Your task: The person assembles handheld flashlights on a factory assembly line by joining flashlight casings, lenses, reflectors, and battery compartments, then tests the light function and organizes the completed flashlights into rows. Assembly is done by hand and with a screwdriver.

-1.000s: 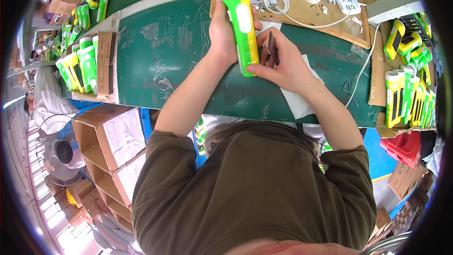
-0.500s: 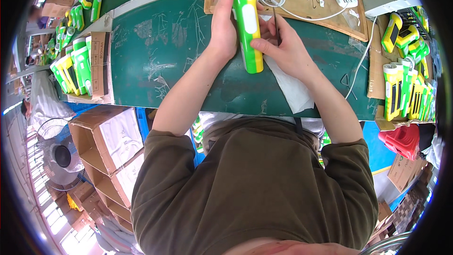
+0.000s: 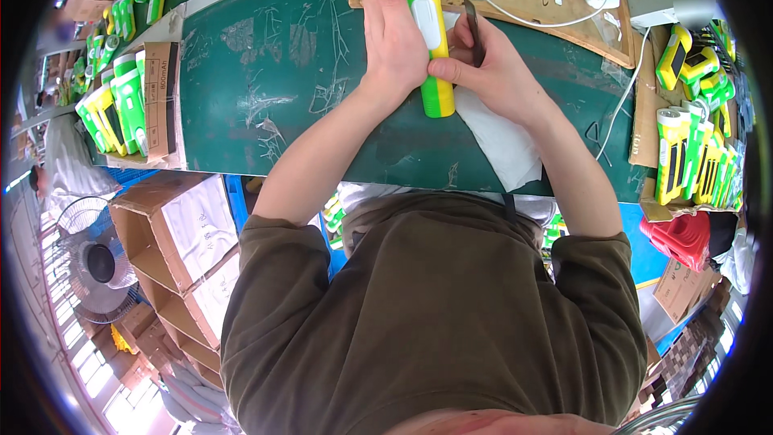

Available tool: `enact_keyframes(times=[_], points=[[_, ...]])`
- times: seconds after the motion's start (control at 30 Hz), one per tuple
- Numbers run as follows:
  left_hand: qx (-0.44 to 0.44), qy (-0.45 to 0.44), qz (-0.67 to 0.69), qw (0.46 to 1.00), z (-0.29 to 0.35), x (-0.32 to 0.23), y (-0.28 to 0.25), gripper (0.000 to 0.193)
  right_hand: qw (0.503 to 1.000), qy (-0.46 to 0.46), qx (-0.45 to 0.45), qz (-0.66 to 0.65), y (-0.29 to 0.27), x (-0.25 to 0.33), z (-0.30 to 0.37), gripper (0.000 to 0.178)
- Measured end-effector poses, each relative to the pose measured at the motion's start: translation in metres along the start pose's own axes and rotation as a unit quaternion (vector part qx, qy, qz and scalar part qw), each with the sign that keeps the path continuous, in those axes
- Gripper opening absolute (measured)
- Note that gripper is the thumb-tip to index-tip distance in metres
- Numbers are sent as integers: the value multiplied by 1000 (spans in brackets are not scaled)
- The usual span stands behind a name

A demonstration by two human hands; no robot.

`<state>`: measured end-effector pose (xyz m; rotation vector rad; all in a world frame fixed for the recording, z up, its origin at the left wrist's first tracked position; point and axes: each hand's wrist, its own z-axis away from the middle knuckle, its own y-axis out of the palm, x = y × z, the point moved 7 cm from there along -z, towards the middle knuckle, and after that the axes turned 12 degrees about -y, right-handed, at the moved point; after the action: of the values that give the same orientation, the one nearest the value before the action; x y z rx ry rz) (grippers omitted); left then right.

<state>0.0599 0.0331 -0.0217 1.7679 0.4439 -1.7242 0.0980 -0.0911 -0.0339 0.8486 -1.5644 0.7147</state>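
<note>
Toward twelve o'clock, over the green table: probably light, stiff, slick flashlight, best held mid-barrel; gripped in left hand, touched by right hand, itself closed on dark flat strip.

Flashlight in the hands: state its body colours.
The flashlight is bright green and yellow, with a white panel; the head view shows it best.
</note>
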Motion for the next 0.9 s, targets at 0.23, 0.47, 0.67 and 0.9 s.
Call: enact_keyframes(times=[0.23, 0.47, 0.67, 0.9], points=[[-61, -49, 103, 992, -15, 11, -21, 47, 993, -13, 78, 87, 4, 21, 3, 43], [-72, -13, 145, 987, -2, 1, -11, 56, 961, -169, -35, 217, -56, 112, 53, 43], [73, 45, 12, 996, -10, -3, -12, 46, 754, -287, -555, 205, -247, 171, 216, 28], [71, 81, -75, 991, -9, -4, -3, 29, 572, 117, -666, 465, -494, 161, 355, 52]])
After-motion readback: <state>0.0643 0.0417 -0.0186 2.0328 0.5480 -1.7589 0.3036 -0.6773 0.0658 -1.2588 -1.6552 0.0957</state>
